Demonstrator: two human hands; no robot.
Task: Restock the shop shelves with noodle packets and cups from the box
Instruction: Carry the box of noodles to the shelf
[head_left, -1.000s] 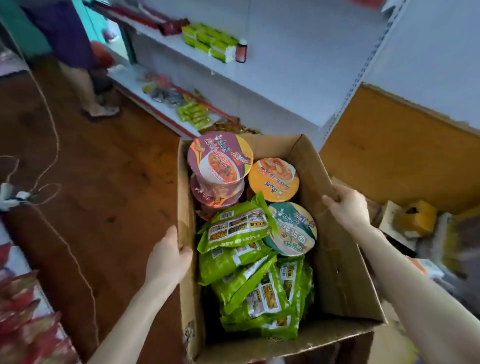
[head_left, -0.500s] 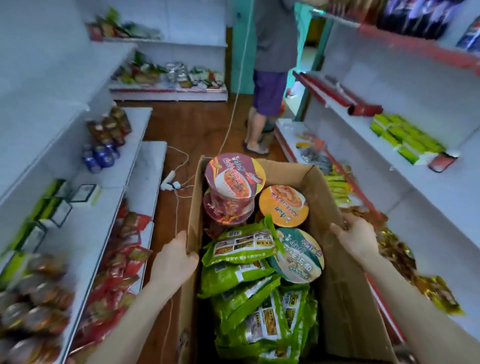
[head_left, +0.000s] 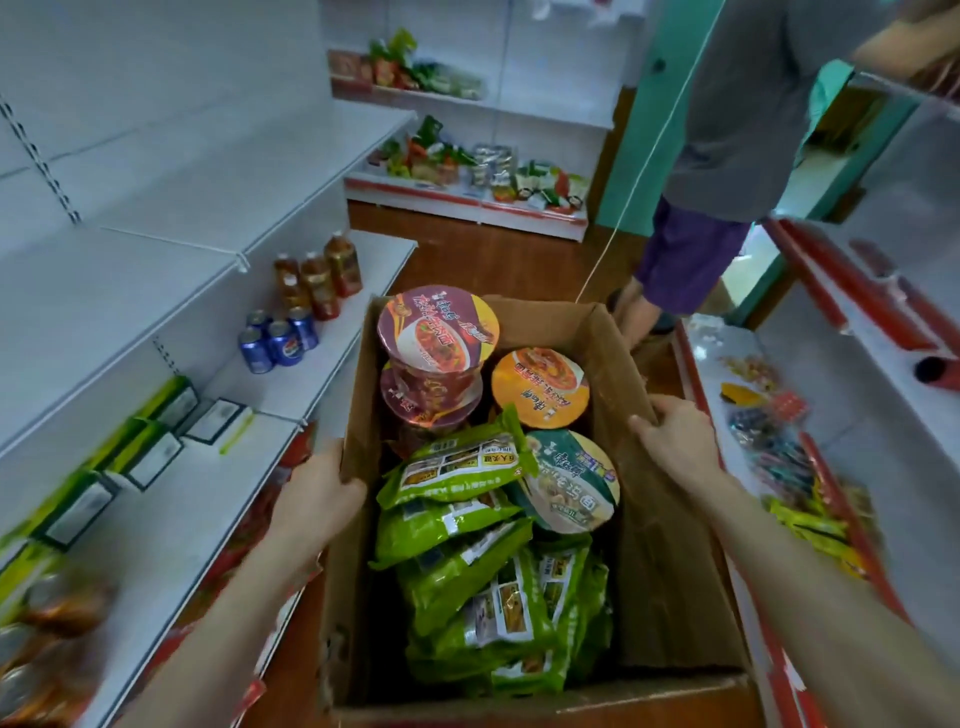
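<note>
Box: an open cardboard box (head_left: 670, 545) in the aisle between two rows of white shelves, its flaps up
Left hand: the left hand (head_left: 317, 493) grasps the top edge of the box's left wall, thumb on the inner side
Right hand: the right hand (head_left: 675, 436) grasps the top edge of the right wall, thumb laid along the edge
Noodle packets: green noodle packets (head_left: 467, 571) fill the near half of the box, piled one over another
Purple cups: purple-red cups (head_left: 439, 332) stacked in the far left corner, the top one rising above the rim
Orange cup: an orange-lidded cup (head_left: 540, 387) just beside the stack, lid up
Green cup: a green-lidded cup (head_left: 571, 480) tilted, between the orange cup and the packets, touching the top packet
Left shelf: blue cans (head_left: 278, 340), brown bottles (head_left: 319, 278) behind them, green cartons (head_left: 156, 441) nearer
Right shelf: small wrapped sweets (head_left: 769, 421)
Other person: a person (head_left: 727, 156) stands beyond the box
</note>
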